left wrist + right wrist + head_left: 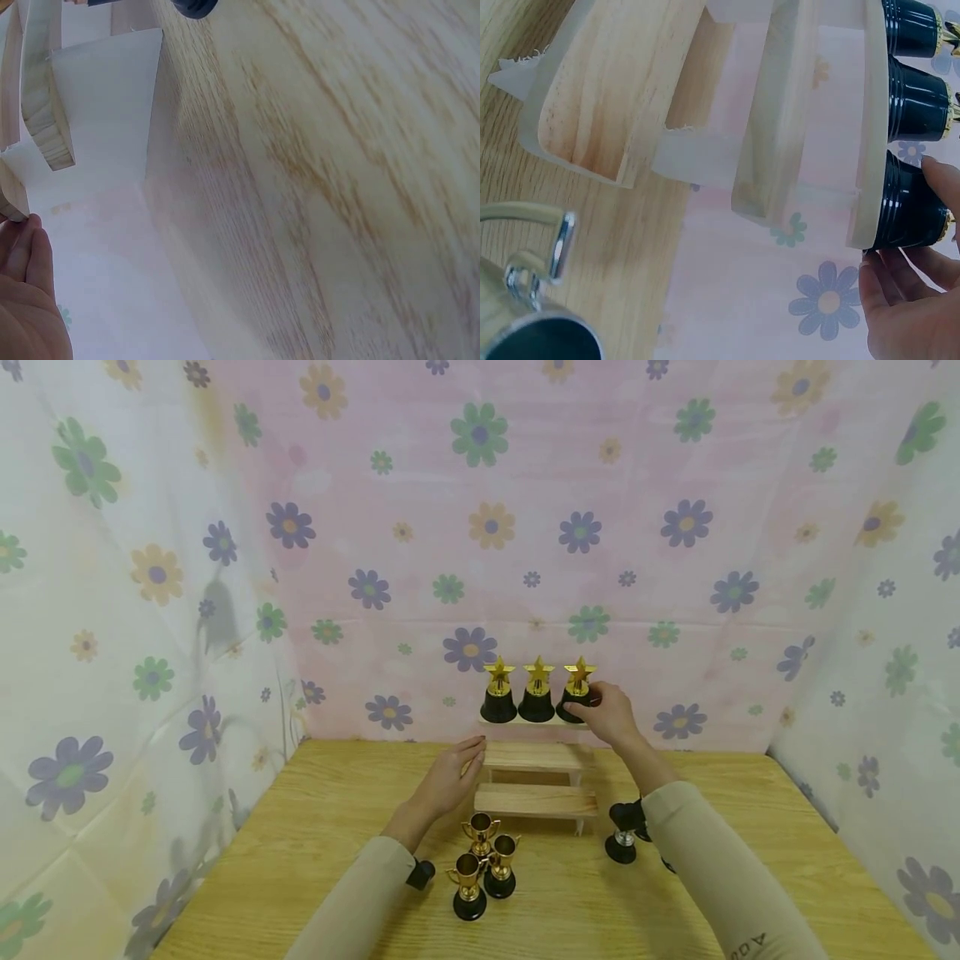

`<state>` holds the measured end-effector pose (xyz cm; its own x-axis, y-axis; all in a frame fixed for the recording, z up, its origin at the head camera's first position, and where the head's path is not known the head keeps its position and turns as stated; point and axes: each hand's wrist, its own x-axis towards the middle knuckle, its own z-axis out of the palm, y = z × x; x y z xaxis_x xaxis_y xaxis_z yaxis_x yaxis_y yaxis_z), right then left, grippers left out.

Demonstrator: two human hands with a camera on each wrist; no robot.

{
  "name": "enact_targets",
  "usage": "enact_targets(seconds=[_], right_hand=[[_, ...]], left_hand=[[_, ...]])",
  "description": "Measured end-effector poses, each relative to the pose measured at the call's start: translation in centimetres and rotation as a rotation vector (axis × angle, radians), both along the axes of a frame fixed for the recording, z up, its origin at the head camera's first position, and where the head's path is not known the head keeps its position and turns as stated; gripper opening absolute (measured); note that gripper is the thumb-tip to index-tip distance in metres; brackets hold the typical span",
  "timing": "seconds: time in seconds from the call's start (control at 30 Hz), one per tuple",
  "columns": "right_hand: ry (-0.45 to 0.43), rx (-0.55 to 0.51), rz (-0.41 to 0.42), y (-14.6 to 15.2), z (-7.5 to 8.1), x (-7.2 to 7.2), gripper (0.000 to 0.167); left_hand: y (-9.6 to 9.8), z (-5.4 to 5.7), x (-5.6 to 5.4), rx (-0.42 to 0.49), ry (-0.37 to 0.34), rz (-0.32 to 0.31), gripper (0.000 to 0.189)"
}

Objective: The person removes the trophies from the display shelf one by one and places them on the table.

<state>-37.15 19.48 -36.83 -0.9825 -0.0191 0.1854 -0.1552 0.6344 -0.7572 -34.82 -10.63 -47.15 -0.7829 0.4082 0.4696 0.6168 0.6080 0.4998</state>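
Observation:
Three gold star trophies with black bases stand in a row on the top step of a wooden three-step stand (536, 800). My right hand (611, 717) pinches the black base of the rightmost star trophy (580, 678); in the right wrist view thumb and fingers sit on either side of that base (909, 204), at the end of the top step. At the stand's left side is my left hand (450, 778), its fingers extended. Its fingertips touch the end of a step (12, 196) in the left wrist view.
Several gold cup trophies (469, 878) with black bases cluster on the wooden table (337, 827), in front of the stand. A silver-stemmed trophy (621, 847) stands right of it, with others partly hidden by my right forearm. Flowered cloth (480, 527) encloses the back and sides.

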Motion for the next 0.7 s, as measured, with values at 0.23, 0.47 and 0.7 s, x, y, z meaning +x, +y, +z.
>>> enact_targets(seconds=[0.23,0.47,0.7], right_hand=[[0.021,0.022,-0.005,-0.2,-0.2,-0.2,0.055],[0.028,0.02,-0.007,0.0,0.0,0.3,0.051],[0.015,0.035,0.009,0.4,0.9,1.5,0.06]], left_hand=[[0.0,0.0,0.1,-0.004,0.0,0.009,0.042],[0.1,0.0,0.2,0.013,0.001,0.0,0.042],[0.1,0.1,0.2,0.003,-0.011,-0.001,0.043]])
